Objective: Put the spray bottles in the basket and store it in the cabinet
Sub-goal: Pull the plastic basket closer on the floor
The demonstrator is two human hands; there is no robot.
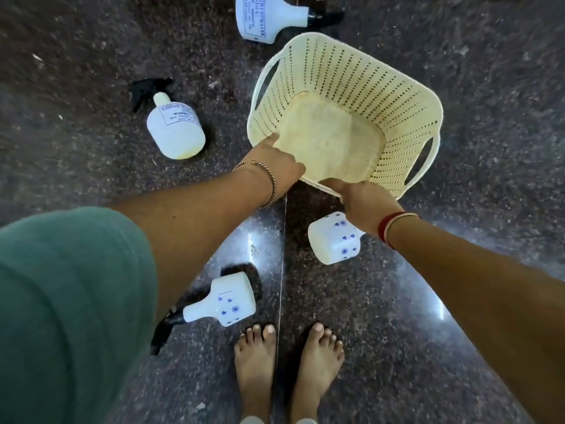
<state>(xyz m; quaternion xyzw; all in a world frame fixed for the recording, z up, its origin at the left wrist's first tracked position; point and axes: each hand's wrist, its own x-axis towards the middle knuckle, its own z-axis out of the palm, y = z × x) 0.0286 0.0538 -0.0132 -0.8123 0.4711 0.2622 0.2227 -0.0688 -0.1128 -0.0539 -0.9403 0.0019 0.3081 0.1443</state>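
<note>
We grip the near rim of the cream perforated plastic basket [345, 108] with both hands, left hand [279, 162] and right hand [362, 198] clamped on it a little apart; it appears tilted toward us, empty. Four white plastic spray bottles with black triggers lie on the dark speckled stone floor [474, 301]: one left [175, 130], one beyond [269, 16], two near our feet [227, 301] [333, 238]. We judge loading has not begun; next, set the basket down and free a hand.

Both arms outstretched; left hand [275, 160], right hand [363, 200] clenched
</note>
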